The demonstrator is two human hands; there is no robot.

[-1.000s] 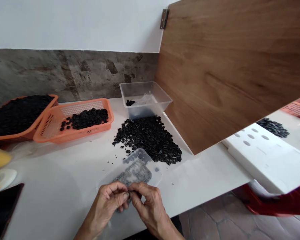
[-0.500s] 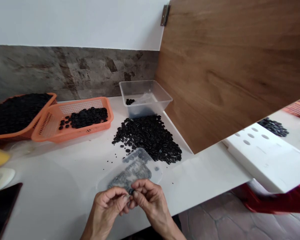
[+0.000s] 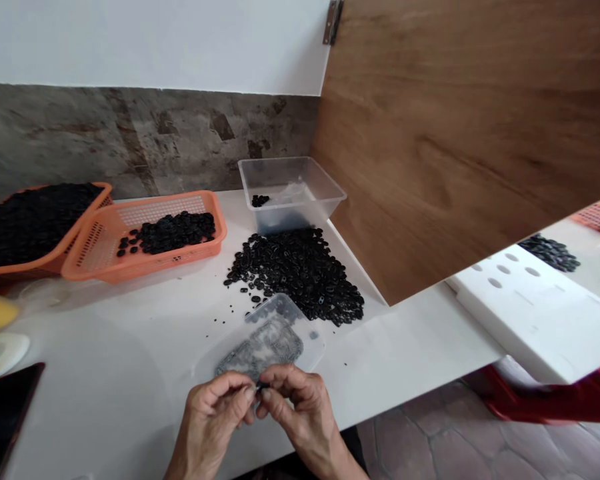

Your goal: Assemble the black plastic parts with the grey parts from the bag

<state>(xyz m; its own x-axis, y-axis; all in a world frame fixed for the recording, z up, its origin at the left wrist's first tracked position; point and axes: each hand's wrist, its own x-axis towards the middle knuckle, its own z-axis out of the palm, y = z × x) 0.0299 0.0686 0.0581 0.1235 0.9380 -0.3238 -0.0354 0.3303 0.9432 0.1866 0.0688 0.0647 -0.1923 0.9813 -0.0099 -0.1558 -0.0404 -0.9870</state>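
Low at the centre, my two hands meet fingertip to fingertip. Thumb and forefinger of my right hand (image 3: 300, 407) pinch a small black piece (image 3: 263, 385), mostly covered by the fingers. My left hand (image 3: 217, 413) is closed in a pinch against it; whatever lies between those fingertips is too small to name. Just beyond the hands is a shallow clear plastic tray (image 3: 314, 353) holding many tiny grey metallic-looking parts (image 3: 260, 347). Behind it spreads a heap of small oval black pieces (image 3: 295, 273), some showing holes.
Two orange baskets (image 3: 95, 267) of black pieces stand at the left. A clear bin (image 3: 300, 213) sits behind the heap. A wooden panel (image 3: 455, 133) rises on the right, with a white box (image 3: 540, 313) beyond it. A dark tablet-like object (image 3: 5, 413) lies at the near left.
My right fingers have closed further over the black piece, so less of it shows. Both hands stay together in nearly the same place; the view has shifted slightly.
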